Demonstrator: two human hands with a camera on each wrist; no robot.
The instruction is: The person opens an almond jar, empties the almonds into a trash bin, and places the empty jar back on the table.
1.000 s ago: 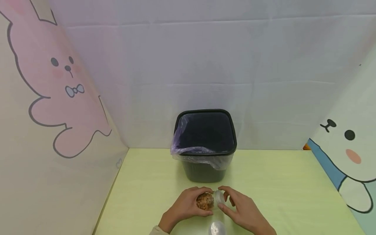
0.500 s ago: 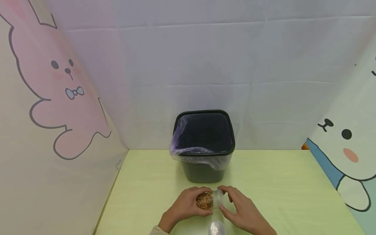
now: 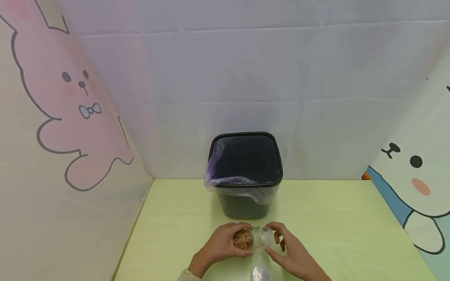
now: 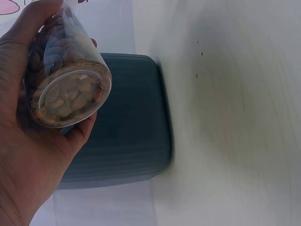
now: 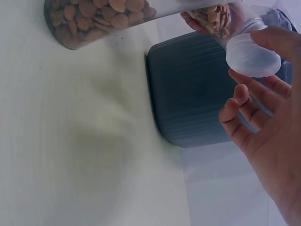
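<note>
Head view: at the bottom middle, the left hand (image 3: 222, 244) grips a see-through jar (image 3: 249, 239) of brown nuts (image 3: 241, 239) on its side. The right hand (image 3: 290, 251) pinches the cloudy lid (image 3: 267, 237) at the jar's right end. Higher up stands a dark bin (image 3: 247, 206).

We are seeing two bare hands at the near side of the scene. The left hand (image 3: 221, 245) is tapering to a slim wrist (image 3: 200, 263), and a pale cream sleeve (image 3: 189, 276) is covering the arm just below it. The cloth is looking plain, and its cuff is ending in a soft edge. To the right, the right hand (image 3: 291, 253) is broadening into a forearm (image 3: 314, 273) that is showing bare up to the near edge. From close by, we are noticing slender fingers (image 5: 261, 94) with rounded tips on the right hand, and fine creases (image 4: 10, 44) are lining the left.
</note>
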